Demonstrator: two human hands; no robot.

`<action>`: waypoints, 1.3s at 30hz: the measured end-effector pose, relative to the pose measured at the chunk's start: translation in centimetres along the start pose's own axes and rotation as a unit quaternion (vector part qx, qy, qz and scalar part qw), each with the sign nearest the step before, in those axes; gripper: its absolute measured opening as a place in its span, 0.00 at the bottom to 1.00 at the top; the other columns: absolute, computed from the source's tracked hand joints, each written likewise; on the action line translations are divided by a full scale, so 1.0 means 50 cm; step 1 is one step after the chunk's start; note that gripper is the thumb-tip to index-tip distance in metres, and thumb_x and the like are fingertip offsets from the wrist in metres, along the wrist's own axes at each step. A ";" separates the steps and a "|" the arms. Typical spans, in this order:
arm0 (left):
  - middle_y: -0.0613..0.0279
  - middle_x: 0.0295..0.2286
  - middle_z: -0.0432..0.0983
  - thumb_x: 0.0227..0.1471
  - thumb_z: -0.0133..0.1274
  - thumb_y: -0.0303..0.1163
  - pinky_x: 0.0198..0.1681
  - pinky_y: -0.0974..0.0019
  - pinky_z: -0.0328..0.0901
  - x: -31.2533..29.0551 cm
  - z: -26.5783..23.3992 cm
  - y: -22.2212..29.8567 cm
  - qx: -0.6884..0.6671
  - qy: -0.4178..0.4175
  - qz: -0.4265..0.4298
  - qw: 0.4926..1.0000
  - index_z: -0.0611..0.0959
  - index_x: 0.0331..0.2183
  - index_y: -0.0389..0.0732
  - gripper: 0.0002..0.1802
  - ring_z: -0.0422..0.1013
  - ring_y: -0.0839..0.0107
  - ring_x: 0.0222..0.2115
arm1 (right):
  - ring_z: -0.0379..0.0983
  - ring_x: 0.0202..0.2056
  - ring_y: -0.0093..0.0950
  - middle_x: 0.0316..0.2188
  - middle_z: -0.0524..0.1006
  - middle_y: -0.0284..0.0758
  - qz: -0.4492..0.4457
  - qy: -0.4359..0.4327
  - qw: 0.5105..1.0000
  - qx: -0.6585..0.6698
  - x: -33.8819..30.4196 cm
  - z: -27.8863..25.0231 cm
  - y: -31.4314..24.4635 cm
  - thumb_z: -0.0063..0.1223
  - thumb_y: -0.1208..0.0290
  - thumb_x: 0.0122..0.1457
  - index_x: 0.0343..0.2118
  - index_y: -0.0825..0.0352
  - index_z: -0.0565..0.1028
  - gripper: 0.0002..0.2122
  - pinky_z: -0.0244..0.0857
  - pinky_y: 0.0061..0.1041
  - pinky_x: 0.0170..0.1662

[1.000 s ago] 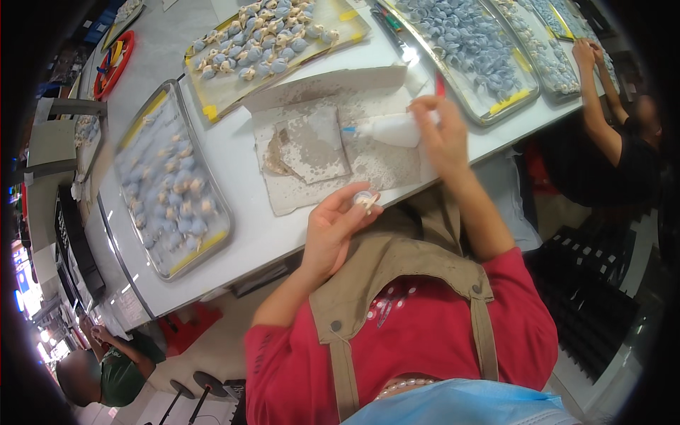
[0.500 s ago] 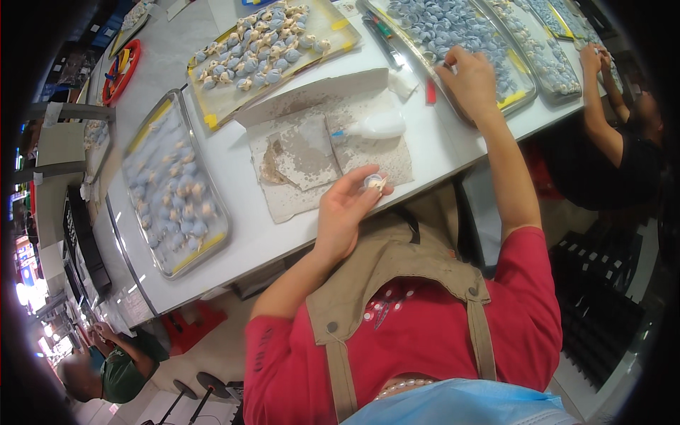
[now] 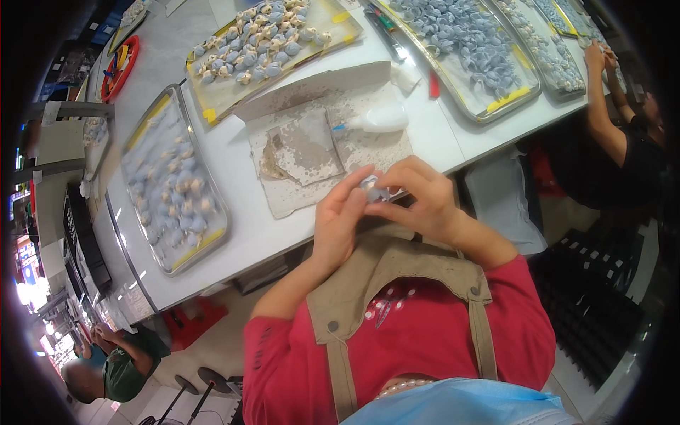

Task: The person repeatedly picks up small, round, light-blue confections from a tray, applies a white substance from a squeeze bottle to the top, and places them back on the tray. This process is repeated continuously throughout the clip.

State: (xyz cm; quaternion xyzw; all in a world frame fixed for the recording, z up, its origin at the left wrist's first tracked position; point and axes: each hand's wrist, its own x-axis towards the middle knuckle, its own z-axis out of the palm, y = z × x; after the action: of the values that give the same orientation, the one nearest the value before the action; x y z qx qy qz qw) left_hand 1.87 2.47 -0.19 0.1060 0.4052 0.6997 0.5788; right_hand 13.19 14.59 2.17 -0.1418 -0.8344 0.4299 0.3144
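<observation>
My left hand [image 3: 337, 218] is closed on a small cream and white figurine part [image 3: 369, 183] at the table's front edge. Facing it, my right hand [image 3: 427, 202] pinches a small blue-grey cupped piece [image 3: 380, 193] against that part; the fingers partly cover both. Just beyond my hands lies a stained cardboard sheet [image 3: 287, 202], and on it a white squeeze bottle [image 3: 386, 119] rests on its side, its blue tip pointing left. Loose blue-grey pieces [image 3: 460, 39] fill much of a metal-rimmed tray [image 3: 489, 112] at the far right.
A tray [image 3: 224, 230] of blue and cream parts stands at left. Behind the cardboard, a yellow-taped board [image 3: 210, 113] carries more. Tools [image 3: 386, 25] and a red strip [image 3: 433, 86] lie beside the right tray. One co-worker [image 3: 616, 134] sits at right, another [image 3: 127, 365] at lower left.
My right hand has come back from the right tray to my left hand, bringing a blue-grey piece. My left hand has stayed nearly in place with the cream part.
</observation>
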 end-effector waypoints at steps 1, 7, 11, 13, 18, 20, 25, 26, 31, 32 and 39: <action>0.56 0.44 0.69 0.55 0.45 0.28 0.44 0.71 0.64 -0.003 -0.001 0.001 0.012 -0.003 0.001 1.000 0.67 0.50 0.34 0.20 0.68 0.74 0.41 | 0.70 0.24 0.28 0.26 0.72 0.35 0.016 -0.010 1.000 -0.004 -0.002 0.007 -0.003 0.63 0.76 0.40 0.30 0.66 0.73 0.13 0.66 0.22 0.26; 0.56 0.43 0.69 0.53 0.46 0.24 0.45 0.71 0.63 -0.010 -0.008 0.004 0.041 0.010 0.058 0.997 0.68 0.48 0.33 0.19 0.67 0.74 0.41 | 0.74 0.27 0.26 0.28 0.73 0.35 0.055 -0.010 0.998 0.020 -0.005 0.017 -0.020 0.61 0.80 0.41 0.31 0.66 0.73 0.12 0.69 0.20 0.28; 0.57 0.43 0.68 0.52 0.47 0.21 0.45 0.72 0.62 -0.017 -0.014 0.005 0.071 0.005 0.077 0.995 0.69 0.47 0.32 0.19 0.67 0.75 0.40 | 0.75 0.28 0.26 0.29 0.75 0.36 0.037 -0.004 0.999 0.007 -0.010 0.024 -0.022 0.59 0.82 0.42 0.31 0.67 0.74 0.11 0.70 0.20 0.28; 0.58 0.43 0.68 0.51 0.48 0.20 0.45 0.72 0.62 -0.020 -0.013 0.005 0.090 0.002 0.082 0.993 0.69 0.47 0.31 0.19 0.66 0.75 0.40 | 0.74 0.27 0.26 0.28 0.75 0.36 0.044 0.003 0.999 0.006 -0.012 0.025 -0.026 0.59 0.82 0.42 0.31 0.67 0.74 0.11 0.69 0.20 0.28; 0.55 0.45 0.68 0.51 0.49 0.22 0.44 0.71 0.65 -0.022 -0.015 0.006 0.143 -0.001 0.113 0.983 0.68 0.48 0.31 0.20 0.67 0.75 0.40 | 0.73 0.25 0.26 0.25 0.75 0.35 0.036 0.010 0.999 -0.010 -0.015 0.025 -0.026 0.58 0.82 0.41 0.29 0.68 0.74 0.10 0.68 0.21 0.26; 0.56 0.45 0.68 0.52 0.49 0.23 0.44 0.72 0.64 -0.023 -0.013 0.006 0.162 0.003 0.115 0.980 0.68 0.48 0.31 0.20 0.67 0.76 0.40 | 0.73 0.24 0.28 0.24 0.74 0.35 0.008 0.011 0.999 -0.035 -0.014 0.022 -0.027 0.58 0.82 0.41 0.28 0.68 0.74 0.09 0.67 0.22 0.25; 0.58 0.42 0.70 0.52 0.48 0.22 0.42 0.75 0.63 -0.028 -0.018 0.009 0.251 0.009 0.134 0.959 0.71 0.46 0.31 0.18 0.67 0.78 0.38 | 0.71 0.22 0.32 0.22 0.73 0.36 -0.046 -0.005 0.994 -0.102 -0.011 0.018 -0.036 0.58 0.80 0.42 0.27 0.68 0.73 0.08 0.65 0.25 0.24; 0.59 0.39 0.72 0.51 0.48 0.21 0.40 0.77 0.63 -0.029 -0.013 0.013 0.257 0.016 0.148 0.955 0.73 0.45 0.32 0.17 0.67 0.80 0.36 | 0.71 0.22 0.32 0.22 0.73 0.35 -0.061 -0.002 0.994 -0.089 -0.009 0.019 -0.034 0.59 0.80 0.42 0.27 0.67 0.74 0.08 0.65 0.25 0.24; 0.60 0.35 0.74 0.51 0.48 0.19 0.38 0.77 0.63 -0.027 -0.015 0.023 0.236 0.007 0.116 0.965 0.75 0.43 0.32 0.15 0.68 0.80 0.34 | 0.71 0.22 0.31 0.21 0.72 0.34 -0.104 -0.031 0.994 -0.010 0.008 0.005 0.005 0.60 0.79 0.42 0.28 0.66 0.74 0.08 0.64 0.25 0.23; 0.60 0.35 0.75 0.51 0.48 0.19 0.38 0.77 0.63 -0.026 -0.015 0.023 0.227 0.002 0.112 0.967 0.75 0.43 0.32 0.14 0.69 0.80 0.34 | 0.71 0.23 0.32 0.22 0.73 0.34 -0.095 -0.042 0.995 0.000 0.007 0.000 0.011 0.60 0.79 0.42 0.28 0.66 0.74 0.08 0.65 0.25 0.24; 0.56 0.38 0.74 0.48 0.49 0.18 0.43 0.73 0.63 -0.018 -0.023 0.021 0.224 -0.037 0.155 0.962 0.75 0.41 0.31 0.15 0.69 0.74 0.39 | 0.69 0.41 0.29 0.39 0.71 0.38 0.049 -0.113 0.972 0.201 0.020 -0.011 0.033 0.59 0.78 0.46 0.42 0.68 0.70 0.18 0.65 0.23 0.41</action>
State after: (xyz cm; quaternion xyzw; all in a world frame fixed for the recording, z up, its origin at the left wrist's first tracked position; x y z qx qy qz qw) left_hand 0.69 1.17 0.09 0.3198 0.5084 0.6679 0.4395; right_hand 12.73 16.41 1.48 -0.0672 -0.7534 0.6166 0.2184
